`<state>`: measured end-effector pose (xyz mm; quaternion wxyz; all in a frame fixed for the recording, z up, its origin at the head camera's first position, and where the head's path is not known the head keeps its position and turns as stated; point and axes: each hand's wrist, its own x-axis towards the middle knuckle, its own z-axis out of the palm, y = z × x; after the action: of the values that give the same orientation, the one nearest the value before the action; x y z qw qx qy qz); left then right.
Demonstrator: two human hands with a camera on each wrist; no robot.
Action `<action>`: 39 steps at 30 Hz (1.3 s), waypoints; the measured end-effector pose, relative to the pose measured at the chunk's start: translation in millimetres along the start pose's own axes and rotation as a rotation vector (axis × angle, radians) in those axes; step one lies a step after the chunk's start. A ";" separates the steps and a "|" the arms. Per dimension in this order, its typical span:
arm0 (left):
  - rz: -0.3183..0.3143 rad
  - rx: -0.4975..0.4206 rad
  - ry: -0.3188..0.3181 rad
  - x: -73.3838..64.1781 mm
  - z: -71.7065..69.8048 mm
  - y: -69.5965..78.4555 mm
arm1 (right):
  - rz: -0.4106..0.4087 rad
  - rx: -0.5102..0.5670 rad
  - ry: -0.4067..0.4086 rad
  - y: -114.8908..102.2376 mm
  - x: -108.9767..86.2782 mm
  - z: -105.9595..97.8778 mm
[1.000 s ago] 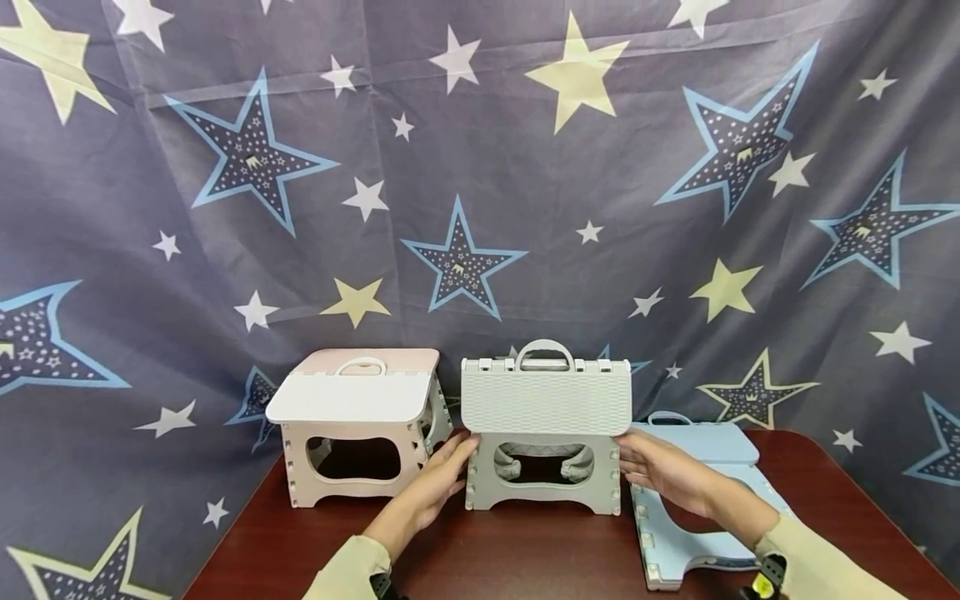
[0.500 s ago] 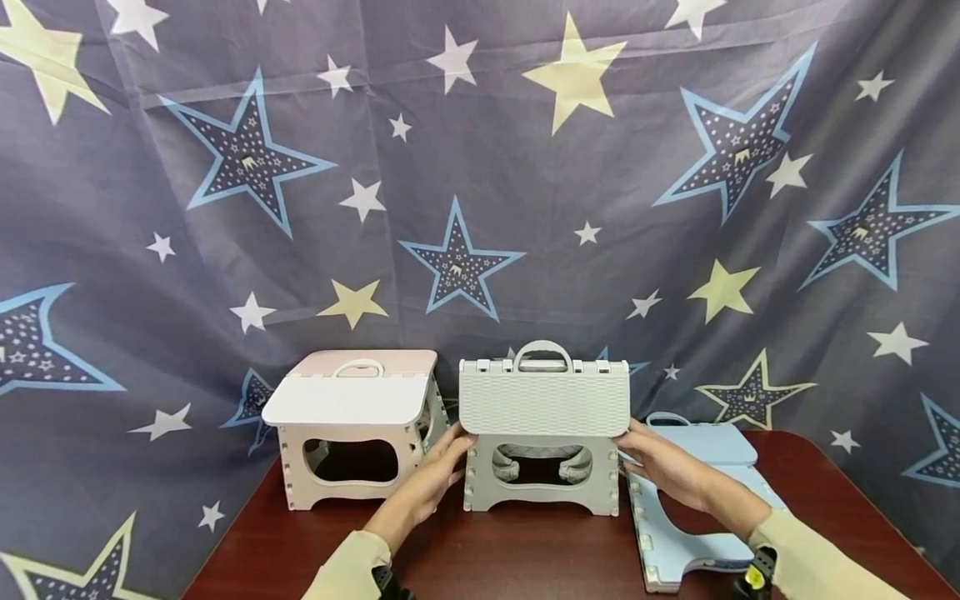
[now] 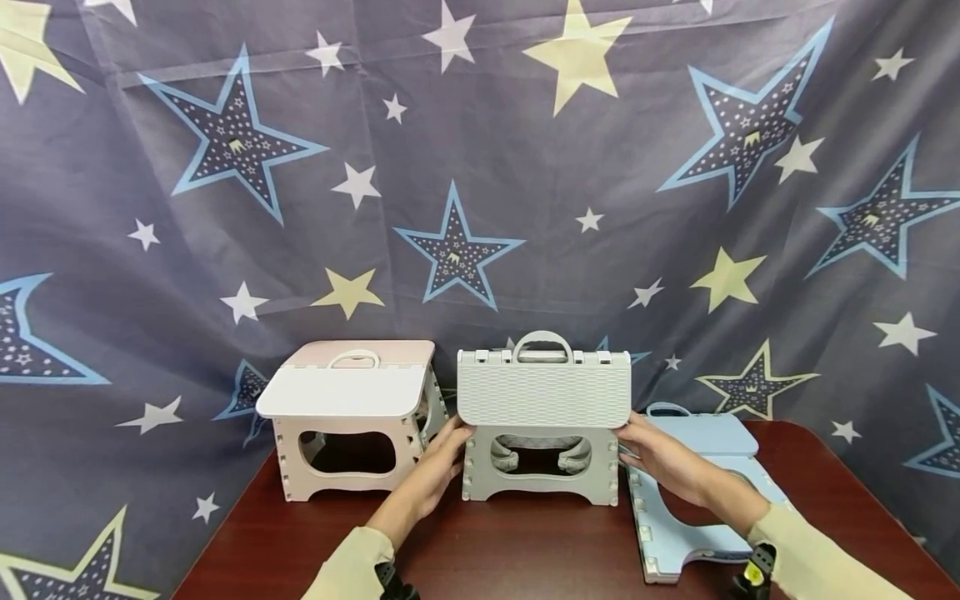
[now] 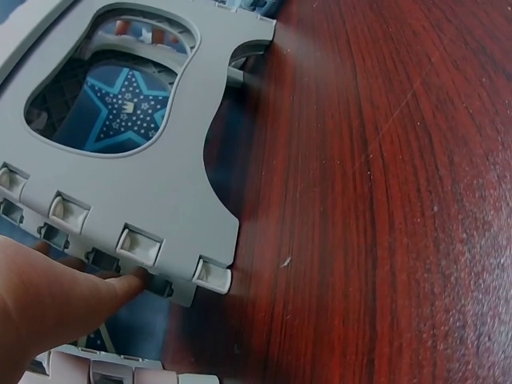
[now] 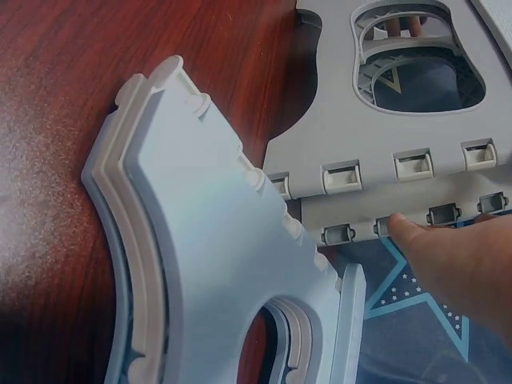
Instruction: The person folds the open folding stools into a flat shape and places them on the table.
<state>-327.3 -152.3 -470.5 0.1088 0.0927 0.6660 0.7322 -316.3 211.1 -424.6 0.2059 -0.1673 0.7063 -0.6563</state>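
Observation:
A grey folding stool (image 3: 543, 396) with a handle stands upright on the table, its front seat half tilted down. My left hand (image 3: 429, 471) touches its left side, fingers extended along the hinged panel. The right hand (image 3: 667, 458) presses the opposite side in the same way. In the left wrist view, the left hand (image 4: 68, 300) lies at the side hinges (image 4: 140, 244) of the stool. In the right wrist view, the right hand (image 5: 460, 260) touches the side panel, and a few fingertips show through the front opening. Part of each hand's fingers is hidden behind the stool.
Left of the grey stool stands a pink folding stool (image 3: 333, 458) with a white front flap. A blue folding stool (image 3: 663, 521) lies folded flat at the right, under my right forearm. The dark red table (image 3: 540, 554) backs onto a star-patterned cloth (image 3: 540, 283).
The head view has shifted slightly. My fingers have moved a little farther along the grey stool's sides, just under the seat edge. The other stools stay in place.

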 end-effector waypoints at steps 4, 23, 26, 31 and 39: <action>0.002 -0.018 -0.006 -2.1 3.1 0.8 | -0.002 0.006 -0.002 -0.7 -1.2 0.7; 0.009 -0.066 -0.021 -3.5 9.1 4.8 | 0.006 0.075 0.001 -4.4 -0.5 7.5; 0.008 -0.072 -0.014 -3.8 9.9 4.4 | 0.006 0.081 0.000 -4.6 -0.9 8.8; 0.012 -0.077 -0.001 -4.7 11.9 2.8 | 0.000 0.091 -0.005 -4.9 -1.9 10.0; 0.018 -0.089 0.014 -5.1 13.2 3.0 | 0.003 0.085 -0.014 -5.1 -1.4 8.9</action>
<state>-318.9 -141.4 -466.2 0.1013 0.0886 0.6325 0.7628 -310.7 203.8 -419.9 0.2186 -0.1621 0.6767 -0.6842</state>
